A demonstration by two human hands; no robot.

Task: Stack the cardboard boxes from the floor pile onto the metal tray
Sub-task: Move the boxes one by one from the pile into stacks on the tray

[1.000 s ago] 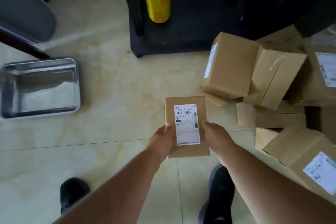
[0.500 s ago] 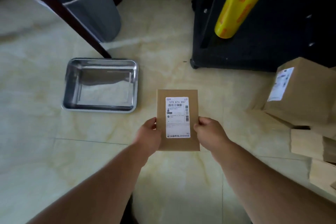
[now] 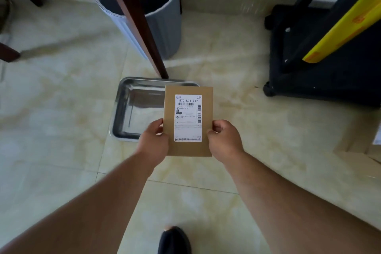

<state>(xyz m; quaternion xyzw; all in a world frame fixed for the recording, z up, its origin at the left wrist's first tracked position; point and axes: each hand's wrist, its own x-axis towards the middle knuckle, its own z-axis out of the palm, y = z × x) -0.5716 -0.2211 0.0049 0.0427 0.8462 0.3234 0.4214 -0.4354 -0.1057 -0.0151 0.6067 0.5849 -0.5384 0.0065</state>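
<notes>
Here a person holds one cardboard box (image 3: 188,121) in both hands, in front of the metal tray (image 3: 132,107).

The left hand (image 3: 153,142) grips the box's left edge and the right hand (image 3: 224,141) grips its right edge, fingers curled around the sides, thumbs on top. The box is held flat-face up with its white shipping label (image 3: 188,118) toward the camera, and it covers the tray's right part in this view. The tray lies on the pale tiled floor (image 3: 61,130), with nothing visible inside it. Behind it stand a dark wooden leg (image 3: 144,33) and a grey bin (image 3: 162,12). A black cart (image 3: 321,76) with a yellow roll (image 3: 346,31) stands at right, and a dark shoe (image 3: 174,240) shows below.
</notes>
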